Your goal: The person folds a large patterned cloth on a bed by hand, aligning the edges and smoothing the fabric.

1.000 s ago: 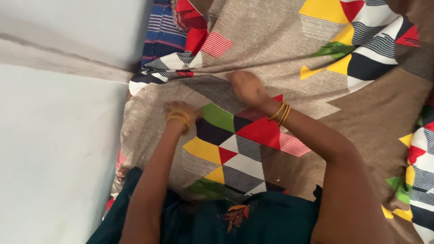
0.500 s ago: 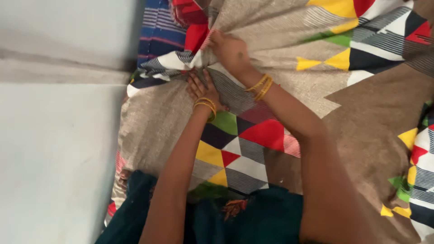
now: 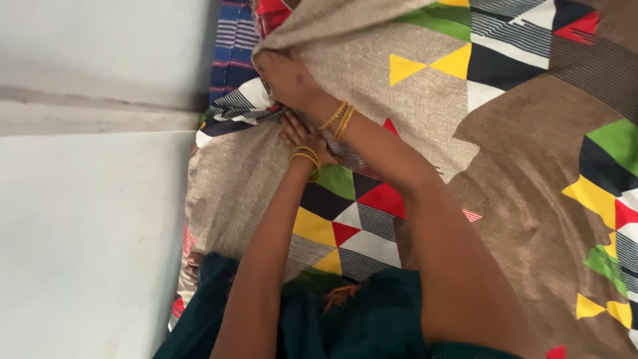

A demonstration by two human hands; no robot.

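Note:
A brown bedsheet (image 3: pixel 531 199) printed with red, yellow, green and striped triangles covers the bed. My right hand (image 3: pixel 284 74) is closed on a folded edge of the bedsheet near the top left, with the cloth draped over my fingers. Just below it, my left hand (image 3: pixel 299 135) lies flat on the sheet with its fingers spread; the fingertips are partly hidden under my right wrist. Both wrists wear gold bangles.
A pale wall or floor surface (image 3: pixel 86 219) runs along the left side of the bed. A blue striped cloth (image 3: pixel 234 40) lies at the top left under the sheet. My dark green garment (image 3: pixel 345 326) fills the bottom middle.
My right hand has moved up and left, taken hold of the sheet's edge and lifted a fold. My left hand slid up beneath it and now rests still.

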